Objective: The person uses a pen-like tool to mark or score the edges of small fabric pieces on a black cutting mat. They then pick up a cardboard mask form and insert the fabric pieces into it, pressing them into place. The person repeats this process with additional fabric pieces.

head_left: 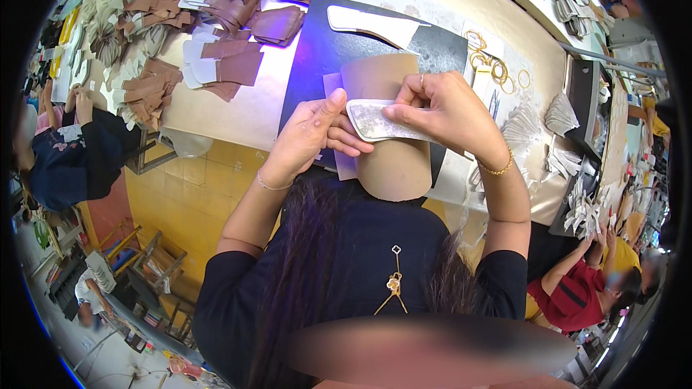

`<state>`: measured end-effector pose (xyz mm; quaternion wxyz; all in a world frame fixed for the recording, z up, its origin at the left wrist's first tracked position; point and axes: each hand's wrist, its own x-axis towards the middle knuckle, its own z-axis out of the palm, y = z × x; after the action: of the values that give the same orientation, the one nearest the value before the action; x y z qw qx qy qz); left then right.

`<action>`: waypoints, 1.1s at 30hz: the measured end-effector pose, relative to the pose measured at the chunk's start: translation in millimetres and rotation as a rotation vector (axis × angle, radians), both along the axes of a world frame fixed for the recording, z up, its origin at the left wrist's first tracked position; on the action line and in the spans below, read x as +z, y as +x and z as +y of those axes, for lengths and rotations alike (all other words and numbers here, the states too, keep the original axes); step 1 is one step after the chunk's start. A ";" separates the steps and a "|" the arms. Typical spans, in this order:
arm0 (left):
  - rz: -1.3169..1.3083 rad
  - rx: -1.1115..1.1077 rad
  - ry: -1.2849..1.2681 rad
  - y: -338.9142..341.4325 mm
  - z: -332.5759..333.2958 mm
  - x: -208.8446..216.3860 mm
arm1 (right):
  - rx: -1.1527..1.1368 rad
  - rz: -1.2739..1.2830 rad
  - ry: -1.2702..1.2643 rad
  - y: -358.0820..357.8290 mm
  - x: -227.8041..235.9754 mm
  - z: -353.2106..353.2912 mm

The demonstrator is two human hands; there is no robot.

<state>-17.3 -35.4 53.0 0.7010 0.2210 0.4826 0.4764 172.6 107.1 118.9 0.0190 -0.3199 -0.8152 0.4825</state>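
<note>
A pale, flared panel [371, 121] with a white edge and a mottled grey face lies level over a curved tan form [395, 166]. My right hand [450, 112] pinches it, thumb on its upper face and fingers curled. Beside its left end, my left hand [313, 133] has its thumb raised and its fingers stretched out, the tips touching or close to the panel's lower left edge. A pale lilac sheet [346, 166] shows at the left of the tan form. Farther off, a similar white flared piece [375, 27] rests on the black mat [310, 65].
Stacks of brown leather-like pieces [277, 25] and white ones [202, 61] cover the table's left side. At right are yellow rings [497, 68], fanned white pieces [522, 128] and a dark tray [587, 101]. Other people work at both sides, one in a red top [577, 292].
</note>
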 end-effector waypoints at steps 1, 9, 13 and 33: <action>0.005 0.000 0.000 0.0 -0.2 -0.5 | -0.001 -0.001 0.013 -0.4 0.1 -0.6; 0.005 -0.011 -0.014 2.0 1.5 3.2 | 0.034 0.005 0.120 -2.7 2.5 -1.3; 0.037 -0.011 -0.005 5.3 4.0 4.9 | 0.046 -0.019 0.135 -5.2 3.4 -0.5; 0.102 -0.044 -0.018 -18.3 -5.4 -25.0 | 0.070 0.029 -0.058 43.4 -32.3 36.2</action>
<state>-35.6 -40.8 27.9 0.6877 0.2490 0.5170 0.4448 215.9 143.3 86.6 0.0047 -0.2847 -0.8112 0.5108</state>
